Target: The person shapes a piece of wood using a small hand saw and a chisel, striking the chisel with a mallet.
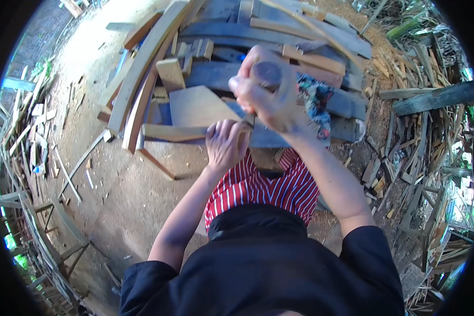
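My left hand (226, 139) has its fingers bent over the right end of a long wooden strip (176, 132) at the near edge of the workbench. My right hand (266, 100) is raised just right of it and closed around a tool with a round, dark brown end (267, 73) facing up. That tool is blurred, and its kind does not show clearly. Between the two hands there is a small dark part I cannot make out. A pale flat board (201, 107) with an angled edge lies behind the strip. Beside my right wrist lies a patterned cloth (317, 102).
The workbench (268, 138) carries several planks and offcuts. Long curved wooden pieces (142, 79) overhang its left side. A wooden block (170, 73) stands near them. Scrap wood piles (421, 147) lie on the right, and more scraps are scattered on the dirt floor (137, 210).
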A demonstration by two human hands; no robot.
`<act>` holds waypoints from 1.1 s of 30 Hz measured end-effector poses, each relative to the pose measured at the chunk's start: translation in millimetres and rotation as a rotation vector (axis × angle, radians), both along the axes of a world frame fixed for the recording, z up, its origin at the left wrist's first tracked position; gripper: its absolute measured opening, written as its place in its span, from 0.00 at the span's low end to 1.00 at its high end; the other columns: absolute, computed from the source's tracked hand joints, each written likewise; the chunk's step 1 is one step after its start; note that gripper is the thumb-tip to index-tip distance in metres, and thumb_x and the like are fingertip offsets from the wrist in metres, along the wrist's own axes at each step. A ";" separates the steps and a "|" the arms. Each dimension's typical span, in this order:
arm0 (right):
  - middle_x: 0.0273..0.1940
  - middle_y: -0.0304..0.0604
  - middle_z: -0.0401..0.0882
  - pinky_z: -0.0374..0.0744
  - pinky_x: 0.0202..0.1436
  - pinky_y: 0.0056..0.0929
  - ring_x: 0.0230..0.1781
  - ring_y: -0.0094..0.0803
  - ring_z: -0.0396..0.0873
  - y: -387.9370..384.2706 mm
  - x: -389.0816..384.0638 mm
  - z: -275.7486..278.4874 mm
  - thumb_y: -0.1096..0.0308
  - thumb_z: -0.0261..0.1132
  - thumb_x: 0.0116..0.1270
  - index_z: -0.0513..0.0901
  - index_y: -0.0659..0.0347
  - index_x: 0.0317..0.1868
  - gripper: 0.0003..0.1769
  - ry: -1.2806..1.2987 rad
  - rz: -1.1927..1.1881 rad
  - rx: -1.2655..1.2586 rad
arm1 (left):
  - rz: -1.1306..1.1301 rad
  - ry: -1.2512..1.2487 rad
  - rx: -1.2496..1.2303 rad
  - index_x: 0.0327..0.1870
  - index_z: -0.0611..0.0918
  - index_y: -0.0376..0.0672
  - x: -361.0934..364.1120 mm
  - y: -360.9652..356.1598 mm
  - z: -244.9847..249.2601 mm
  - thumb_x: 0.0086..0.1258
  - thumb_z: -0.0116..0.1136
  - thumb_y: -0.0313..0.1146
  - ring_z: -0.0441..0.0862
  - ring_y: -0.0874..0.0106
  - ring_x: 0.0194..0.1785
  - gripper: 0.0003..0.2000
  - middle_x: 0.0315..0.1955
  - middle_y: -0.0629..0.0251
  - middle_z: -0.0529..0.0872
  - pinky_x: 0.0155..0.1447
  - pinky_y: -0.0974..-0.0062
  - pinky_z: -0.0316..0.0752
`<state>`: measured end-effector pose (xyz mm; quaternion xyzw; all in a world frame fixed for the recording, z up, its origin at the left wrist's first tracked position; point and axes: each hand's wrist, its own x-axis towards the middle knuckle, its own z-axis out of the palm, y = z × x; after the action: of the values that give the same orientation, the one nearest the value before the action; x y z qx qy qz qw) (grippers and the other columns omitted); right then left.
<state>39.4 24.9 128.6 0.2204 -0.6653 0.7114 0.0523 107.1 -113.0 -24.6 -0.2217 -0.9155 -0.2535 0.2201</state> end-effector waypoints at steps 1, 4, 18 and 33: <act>0.20 0.35 0.70 0.68 0.21 0.19 0.17 0.17 0.68 -1.2 0.7 1.0 0.70 0.65 0.62 0.71 0.61 0.29 0.10 0.026 -0.004 0.004 | 0.076 -0.053 0.136 0.55 0.76 0.46 2.5 5.2 11.3 0.59 0.66 0.35 0.76 0.60 0.54 0.22 0.47 0.61 0.79 0.63 0.61 0.65; 0.19 0.30 0.66 0.64 0.24 0.26 0.20 0.18 0.64 -9.3 3.4 1.5 0.65 0.71 0.54 0.70 0.58 0.24 0.15 0.023 -0.055 0.009 | -0.011 -0.108 0.632 0.59 0.73 0.38 -6.9 22.1 56.0 0.60 0.66 0.33 0.73 0.55 0.61 0.26 0.51 0.52 0.77 0.68 0.55 0.64; 0.32 0.40 0.70 0.65 0.52 0.42 0.37 0.41 0.72 -21.6 21.2 6.0 0.64 0.73 0.50 0.73 0.55 0.30 0.15 0.356 -0.148 0.362 | -0.389 -0.425 1.221 0.49 0.75 0.35 -39.9 36.0 32.5 0.59 0.68 0.30 0.78 0.74 0.47 0.19 0.42 0.62 0.79 0.50 0.71 0.76; 0.46 0.44 0.71 0.67 0.62 0.36 0.49 0.36 0.72 -2.0 -19.4 66.6 0.40 0.52 0.73 0.77 0.64 0.48 0.31 -0.270 0.604 0.095 | -0.437 -0.366 1.131 0.40 0.81 0.40 -31.9 23.0 99.4 0.50 0.70 0.26 0.87 0.67 0.38 0.15 0.34 0.59 0.87 0.41 0.72 0.79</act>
<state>20.0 22.9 195.1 0.3136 -0.6031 0.6858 -0.2600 75.2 -90.0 74.7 -0.2057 -0.5964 -0.7711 0.0861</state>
